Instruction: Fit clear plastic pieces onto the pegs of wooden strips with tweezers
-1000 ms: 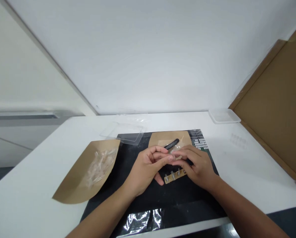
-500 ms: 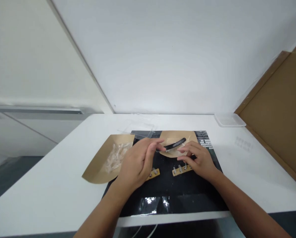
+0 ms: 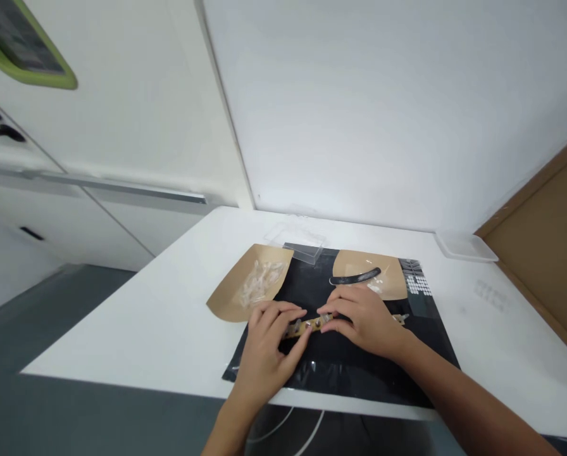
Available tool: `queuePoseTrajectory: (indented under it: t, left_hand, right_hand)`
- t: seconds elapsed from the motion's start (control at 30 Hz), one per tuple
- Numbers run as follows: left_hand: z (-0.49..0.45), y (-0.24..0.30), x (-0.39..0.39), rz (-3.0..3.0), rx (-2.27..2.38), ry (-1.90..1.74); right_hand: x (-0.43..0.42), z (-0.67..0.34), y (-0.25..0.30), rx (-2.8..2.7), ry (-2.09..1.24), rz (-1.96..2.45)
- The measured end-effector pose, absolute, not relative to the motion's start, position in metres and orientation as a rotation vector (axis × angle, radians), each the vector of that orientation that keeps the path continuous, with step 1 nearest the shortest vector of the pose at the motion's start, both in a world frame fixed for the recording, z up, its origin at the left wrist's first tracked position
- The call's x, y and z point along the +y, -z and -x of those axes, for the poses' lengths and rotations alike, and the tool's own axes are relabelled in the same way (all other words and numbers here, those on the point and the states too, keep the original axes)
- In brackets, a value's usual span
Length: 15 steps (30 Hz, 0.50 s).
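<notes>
Both hands rest on a black mat on a white table. My left hand curls its fingers over the left end of a narrow tan strip studded with small metal pins. My right hand covers the strip's right part, its fingertips pinched at the strip near the middle; the strip's far end sticks out past it. Just beyond my right hand lies a brown paper sheet with a curved black piece and a few small white bits on it.
A folded brown paper tray holding several clear plastic parts sits left of the mat. A clear plastic lid lies behind it. A shallow clear container stands at the back right beside a cardboard panel. The table's front edge is close.
The view has swung left and back. My left hand came down from above the mat onto the strip, and the two strip pieces that lay apart are now together under both hands.
</notes>
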<state>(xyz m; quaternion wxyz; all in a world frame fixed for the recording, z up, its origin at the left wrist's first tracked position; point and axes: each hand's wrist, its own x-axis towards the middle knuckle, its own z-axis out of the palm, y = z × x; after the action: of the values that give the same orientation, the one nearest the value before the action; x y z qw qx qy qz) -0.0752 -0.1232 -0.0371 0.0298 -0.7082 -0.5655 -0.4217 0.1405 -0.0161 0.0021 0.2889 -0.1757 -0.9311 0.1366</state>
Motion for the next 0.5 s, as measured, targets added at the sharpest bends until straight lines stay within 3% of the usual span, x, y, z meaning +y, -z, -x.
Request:
queuePoseTrajectory:
  t: [0.5]
  left_hand:
    - [0.074,0.045,-0.115,2.222,-1.764,1.354]
  right_hand:
    - [-0.02,-0.147,0.016,-2.373,-0.307,0.512]
